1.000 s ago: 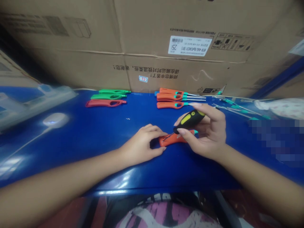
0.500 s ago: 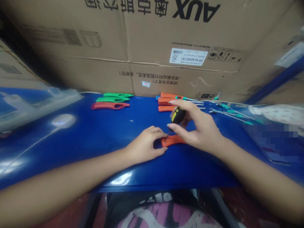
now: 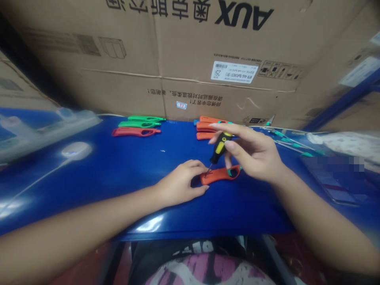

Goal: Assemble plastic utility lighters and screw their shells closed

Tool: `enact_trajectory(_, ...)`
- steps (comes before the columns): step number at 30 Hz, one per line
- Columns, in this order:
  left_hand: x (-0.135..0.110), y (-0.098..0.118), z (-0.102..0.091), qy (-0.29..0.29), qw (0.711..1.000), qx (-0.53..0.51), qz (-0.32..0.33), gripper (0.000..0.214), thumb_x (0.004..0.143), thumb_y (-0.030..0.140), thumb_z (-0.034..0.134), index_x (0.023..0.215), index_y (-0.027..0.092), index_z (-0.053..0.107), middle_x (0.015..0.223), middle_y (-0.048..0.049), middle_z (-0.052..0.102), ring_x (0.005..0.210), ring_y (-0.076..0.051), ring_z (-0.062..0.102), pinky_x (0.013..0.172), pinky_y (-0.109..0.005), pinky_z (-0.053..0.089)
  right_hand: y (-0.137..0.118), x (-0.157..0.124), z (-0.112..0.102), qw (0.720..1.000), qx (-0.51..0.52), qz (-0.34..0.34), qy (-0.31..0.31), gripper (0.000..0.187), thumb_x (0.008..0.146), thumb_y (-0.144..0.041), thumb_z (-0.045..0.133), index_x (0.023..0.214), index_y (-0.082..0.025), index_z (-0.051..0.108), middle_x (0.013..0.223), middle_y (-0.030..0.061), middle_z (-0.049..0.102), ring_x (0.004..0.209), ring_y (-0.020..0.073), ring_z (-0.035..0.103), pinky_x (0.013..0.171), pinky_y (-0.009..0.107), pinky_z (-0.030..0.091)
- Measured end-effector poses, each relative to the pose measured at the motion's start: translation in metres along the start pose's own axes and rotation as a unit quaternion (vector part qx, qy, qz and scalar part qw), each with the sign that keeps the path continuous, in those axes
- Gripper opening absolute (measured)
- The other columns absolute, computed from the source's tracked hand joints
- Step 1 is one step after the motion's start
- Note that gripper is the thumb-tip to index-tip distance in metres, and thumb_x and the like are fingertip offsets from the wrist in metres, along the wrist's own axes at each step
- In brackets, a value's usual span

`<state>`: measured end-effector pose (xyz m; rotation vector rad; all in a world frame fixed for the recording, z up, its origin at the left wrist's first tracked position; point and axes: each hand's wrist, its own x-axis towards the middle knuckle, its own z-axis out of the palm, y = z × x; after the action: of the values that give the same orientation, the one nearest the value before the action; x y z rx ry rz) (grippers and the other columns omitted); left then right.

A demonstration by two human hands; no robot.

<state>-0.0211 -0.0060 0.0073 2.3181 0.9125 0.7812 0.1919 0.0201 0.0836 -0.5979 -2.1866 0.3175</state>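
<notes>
Head view: glossy blue table (image 3: 124,162), large cardboard box (image 3: 190,47) behind
Floor (image 3: 87,264): reddish
Left hand (image 3: 182,181): pinched on an orange lighter (image 3: 219,175)
Right hand (image 3: 258,153): clasped around a screwdriver (image 3: 219,148)

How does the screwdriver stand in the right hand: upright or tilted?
Tilted. The screwdriver slants: its top is farther right in the picture than its tip, which points down at the orange lighter.

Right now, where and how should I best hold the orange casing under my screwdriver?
Probably grip the orange casing at its blunt left end, from the left, across its width: the other end has an open loop, and the screwdriver in your right hand slants in from the right.
</notes>
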Motion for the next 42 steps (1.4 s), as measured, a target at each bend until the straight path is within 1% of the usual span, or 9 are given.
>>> enact_trajectory(5,0.000,0.000,0.001,0.006,1.000,0.005,0.007,0.032,0.084,0.022,0.071,0.116,0.017,0.067,0.112,-0.0082,0.068,0.108,-0.023,0.064,0.099,-0.040,0.052,0.002,-0.001,-0.001,0.982,-0.141,-0.091,0.089,0.028,0.090,-0.038,0.068,0.114,-0.024,0.070,0.099,0.0070,0.075,0.082,0.0205,0.069,0.075,0.034,0.059)
enact_trajectory(9,0.001,0.000,0.000,0.005,1.000,0.008,0.004,0.026,0.084,0.022,0.071,0.109,0.016,0.068,0.110,-0.0087,0.068,0.107,-0.024,0.065,0.096,-0.039,0.053,0.001,-0.003,0.005,0.999,-0.034,-0.012,0.029,0.038,0.103,-0.030,0.042,0.139,-0.025,0.054,0.113,0.0071,0.071,0.072,0.0150,0.068,0.064,0.030,0.059)
enact_trajectory(11,0.001,0.000,0.000,0.004,1.000,0.007,0.004,0.028,0.083,0.022,0.071,0.110,0.016,0.068,0.109,-0.0085,0.068,0.106,-0.023,0.064,0.096,-0.039,0.053,0.001,-0.003,0.007,1.000,-0.005,0.010,0.022,0.036,0.101,-0.030,0.048,0.137,-0.027,0.055,0.110,0.0049,0.071,0.062,0.0121,0.064,0.057,0.028,0.057)
enact_trajectory(16,0.001,-0.001,0.001,0.013,1.000,-0.002,0.015,0.033,0.085,0.021,0.070,0.117,0.016,0.066,0.112,-0.0082,0.068,0.107,-0.022,0.064,0.099,-0.038,0.052,0.001,-0.005,0.006,0.980,-0.145,-0.100,0.094,0.029,0.091,-0.034,0.066,0.119,-0.023,0.065,0.099,0.0063,0.073,0.080,0.0191,0.069,0.071,0.031,0.058)
enact_trajectory(21,0.001,0.001,0.000,0.006,1.000,0.012,0.010,0.029,0.084,0.021,0.070,0.113,0.016,0.068,0.107,-0.0072,0.068,0.104,-0.022,0.064,0.095,-0.037,0.053,-0.005,-0.006,0.004,1.000,-0.004,-0.004,0.003,0.037,0.101,-0.028,0.048,0.137,-0.025,0.054,0.113,0.0073,0.071,0.074,0.0149,0.069,0.064,0.029,0.059)
enact_trajectory(25,0.001,0.001,0.000,0.009,1.000,0.005,0.015,0.031,0.084,0.020,0.069,0.114,0.018,0.067,0.112,-0.0080,0.068,0.110,-0.023,0.063,0.098,-0.039,0.052,-0.004,-0.006,0.003,0.989,-0.115,-0.071,0.060,0.037,0.087,-0.037,0.073,0.121,-0.025,0.066,0.108,0.0069,0.074,0.082,0.0197,0.072,0.074,0.031,0.060)
enact_trajectory(31,0.001,0.000,0.001,0.010,1.000,0.003,0.014,0.034,0.083,0.020,0.070,0.117,0.018,0.067,0.111,-0.0079,0.068,0.105,-0.023,0.065,0.095,-0.038,0.054,-0.008,-0.005,0.004,1.000,-0.001,0.012,0.005,0.037,0.101,-0.030,0.049,0.137,-0.026,0.056,0.117,0.0067,0.072,0.084,0.0167,0.071,0.071,0.031,0.062)
enact_trajectory(37,0.001,0.000,0.000,0.005,1.000,0.004,0.014,0.038,0.082,0.019,0.071,0.119,0.016,0.066,0.113,-0.0093,0.071,0.107,-0.024,0.064,0.097,-0.040,0.052,-0.003,-0.005,0.005,0.987,-0.100,-0.075,0.098,0.031,0.088,-0.034,0.071,0.117,-0.025,0.069,0.097,0.0061,0.073,0.085,0.0213,0.069,0.075,0.034,0.059)
enact_trajectory(42,0.002,-0.001,0.000,-0.013,1.000,0.005,0.010,0.035,0.084,0.019,0.069,0.119,0.018,0.067,0.113,-0.0084,0.071,0.109,-0.024,0.063,0.098,-0.042,0.051,-0.002,-0.005,0.006,1.000,0.010,0.024,-0.005,0.041,0.102,-0.030,0.046,0.143,-0.027,0.050,0.113,0.0062,0.070,0.078,0.0162,0.069,0.064,0.030,0.060)
